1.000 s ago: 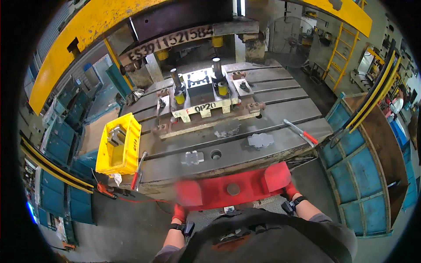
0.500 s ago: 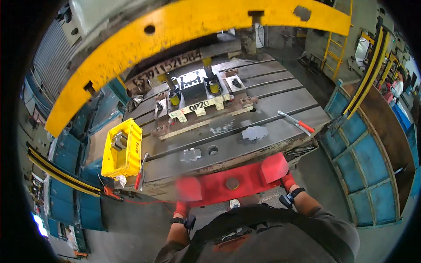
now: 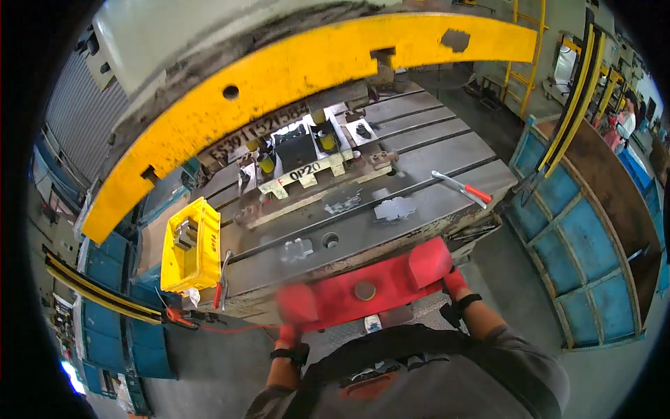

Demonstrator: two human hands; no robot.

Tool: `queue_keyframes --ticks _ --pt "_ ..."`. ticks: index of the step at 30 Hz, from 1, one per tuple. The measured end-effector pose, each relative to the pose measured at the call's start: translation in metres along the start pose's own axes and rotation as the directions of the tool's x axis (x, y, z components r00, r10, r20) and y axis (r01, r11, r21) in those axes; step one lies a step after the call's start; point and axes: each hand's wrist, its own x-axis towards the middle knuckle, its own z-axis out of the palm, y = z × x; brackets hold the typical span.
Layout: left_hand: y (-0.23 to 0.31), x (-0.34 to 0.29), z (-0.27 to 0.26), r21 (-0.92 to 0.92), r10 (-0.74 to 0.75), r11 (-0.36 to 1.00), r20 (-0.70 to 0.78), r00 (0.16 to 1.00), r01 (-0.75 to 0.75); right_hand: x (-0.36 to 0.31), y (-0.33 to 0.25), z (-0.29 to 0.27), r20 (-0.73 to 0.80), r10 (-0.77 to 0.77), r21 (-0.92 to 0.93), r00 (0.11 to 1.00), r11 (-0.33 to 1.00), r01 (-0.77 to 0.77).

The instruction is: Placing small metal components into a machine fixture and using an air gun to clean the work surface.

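Red control console [image 3: 387,287] sits right in front of the wearer, just off the near edge of the slotted press bed [image 3: 436,157], running crosswise with a rounded guard at each end. The left hand [image 3: 289,336] is at the left guard [image 3: 296,304] and the right hand [image 3: 454,282] is at the right guard [image 3: 429,262], both in red gloves. Fingers are hidden behind the guards and that left end is blurry, so I honestly can't tell if either one is curled round something, pressing, or just resting.

As for how it'd handle, my guess is stiff painted metal: hefty, no flex, not fragile. The paint looks fairly smooth, so gloves might slide a bit on the curved guards. I'd take it by the two outer ends, tucked under the guards, same as where the hands are, and leave the round piece [image 3: 365,290] in the middle alone.

Around it: red-handled pliers-type tool [image 3: 474,193] on the bed's right, another gripping tool [image 3: 219,289] by the yellow bin [image 3: 210,260] on the left, and a thin flat metal piece [image 3: 395,209] lying between them.
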Motion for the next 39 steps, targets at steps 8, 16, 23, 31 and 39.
queue_keyframes --ticks 8,16,23,31,39 --pt "-0.054 -0.029 -0.054 -0.250 -0.143 0.940 0.332 0.932 0.233 -0.018 -0.043 -0.051 0.091 0.090 0.032 0.992 0.995 -0.093" --pt "0.016 0.105 -0.253 -0.904 -0.191 0.289 0.269 0.944 0.316 -0.008 -0.181 -0.036 -0.269 -0.427 0.073 0.863 0.884 0.461" --pt "0.054 0.306 -0.313 -0.946 -0.157 0.322 -0.022 0.987 0.030 -0.003 -0.255 0.066 -0.075 -0.394 -0.178 0.916 0.909 0.376" --pt "0.051 0.483 -0.332 -0.283 -0.286 0.946 -0.489 0.824 0.160 0.054 -0.205 0.060 0.080 -0.218 0.268 0.973 0.944 0.189" --pt "0.076 0.532 -0.356 -0.027 -0.335 0.940 -0.249 0.909 0.339 0.054 -0.199 0.051 0.084 -0.244 0.212 0.966 0.952 0.222"
